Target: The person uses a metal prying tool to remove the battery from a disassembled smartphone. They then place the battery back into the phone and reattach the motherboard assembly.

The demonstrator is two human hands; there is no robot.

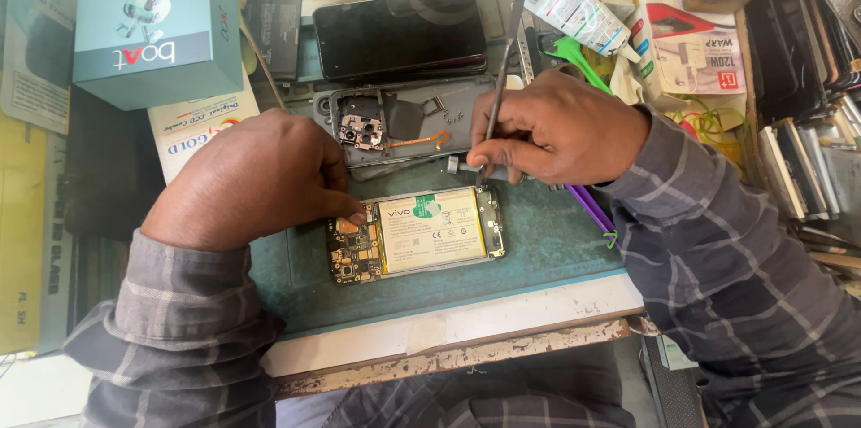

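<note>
An opened phone (417, 235) lies on a teal work mat (538, 248), its pale yellow battery and circuit board exposed. My left hand (256, 181) presses down on the phone's left end with a fingertip on the board. My right hand (552, 132) grips a thin metal tool (502, 60) like a pen, its tip touching the phone's upper right edge. Just behind lies the grey back cover (395, 127) with its camera module and an orange flex strip.
A dark phone screen (399, 33) lies further back. A teal box (157, 29) stands at the back left. A white tube (574, 6), green plastic tools, packets and stacked phone parts crowd the right side. The bench's worn front edge (448, 356) runs below the mat.
</note>
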